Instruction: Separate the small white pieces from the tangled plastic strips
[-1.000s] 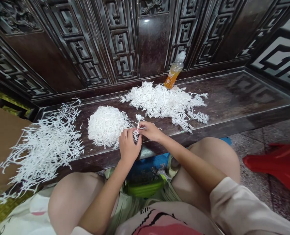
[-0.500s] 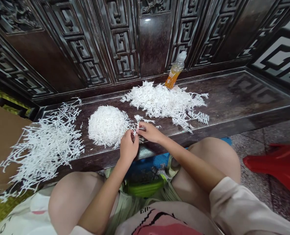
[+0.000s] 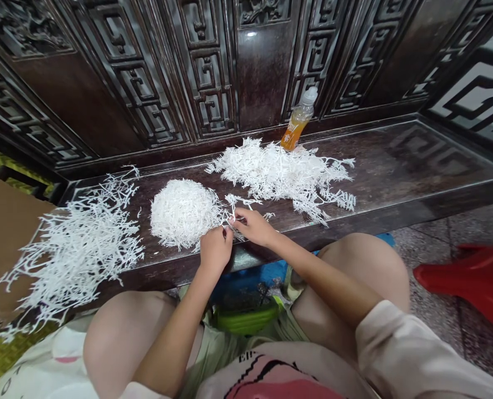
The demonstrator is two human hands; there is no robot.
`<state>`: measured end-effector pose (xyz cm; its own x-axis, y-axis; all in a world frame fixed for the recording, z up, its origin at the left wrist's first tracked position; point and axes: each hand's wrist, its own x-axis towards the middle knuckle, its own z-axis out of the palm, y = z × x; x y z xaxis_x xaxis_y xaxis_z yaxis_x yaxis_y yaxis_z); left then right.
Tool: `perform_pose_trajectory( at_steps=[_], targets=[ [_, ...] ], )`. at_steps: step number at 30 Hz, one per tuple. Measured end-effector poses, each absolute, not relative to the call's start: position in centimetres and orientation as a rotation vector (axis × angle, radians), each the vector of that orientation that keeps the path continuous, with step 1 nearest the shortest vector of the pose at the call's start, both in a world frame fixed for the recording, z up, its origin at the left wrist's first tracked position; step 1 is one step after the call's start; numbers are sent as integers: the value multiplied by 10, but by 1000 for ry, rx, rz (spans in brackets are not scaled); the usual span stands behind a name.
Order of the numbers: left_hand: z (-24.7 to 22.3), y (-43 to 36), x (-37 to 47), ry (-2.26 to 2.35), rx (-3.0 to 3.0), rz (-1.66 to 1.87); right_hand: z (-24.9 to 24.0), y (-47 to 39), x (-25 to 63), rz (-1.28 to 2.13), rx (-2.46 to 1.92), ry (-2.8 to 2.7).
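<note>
My left hand (image 3: 215, 246) and my right hand (image 3: 252, 226) meet over the front of a dark wooden bench (image 3: 387, 160), fingertips pinched close together. Between them is a white branched plastic piece (image 3: 232, 205), its twigs sticking up past my right fingers. Its lower end is hidden by my fingers. Just left of my hands lies a rounded heap of small white pieces (image 3: 183, 213). Behind and to the right spreads a pile of white branched sprigs (image 3: 271, 169). Farther left is a tangle of longer white branched pieces (image 3: 84, 244).
A bottle of orange drink (image 3: 296, 122) stands behind the right pile, near the carved backrest (image 3: 263, 72). Cardboard (image 3: 9, 233) lies under the left tangle. A red plastic stool (image 3: 471, 277) is on the floor at right. Something green (image 3: 246, 320) sits between my knees.
My left hand has shifted slightly left and down. My right fingers have dipped a little, and the branched piece between them has tilted.
</note>
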<state>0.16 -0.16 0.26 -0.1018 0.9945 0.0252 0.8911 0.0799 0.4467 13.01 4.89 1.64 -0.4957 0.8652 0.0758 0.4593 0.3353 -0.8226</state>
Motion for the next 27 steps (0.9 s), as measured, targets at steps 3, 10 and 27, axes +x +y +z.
perform_pose_trajectory(
  at_steps=[3,10,27],
  targets=[
    [2,1,0,1928,1743,555,15,49,130,998,-1175,-2130],
    [11,3,0,1586,1275,754,10,52,128,1216,-1106,-2023],
    [10,1,8,1217,1368,839,16,62,136,1075,-1247,-1716]
  ],
)
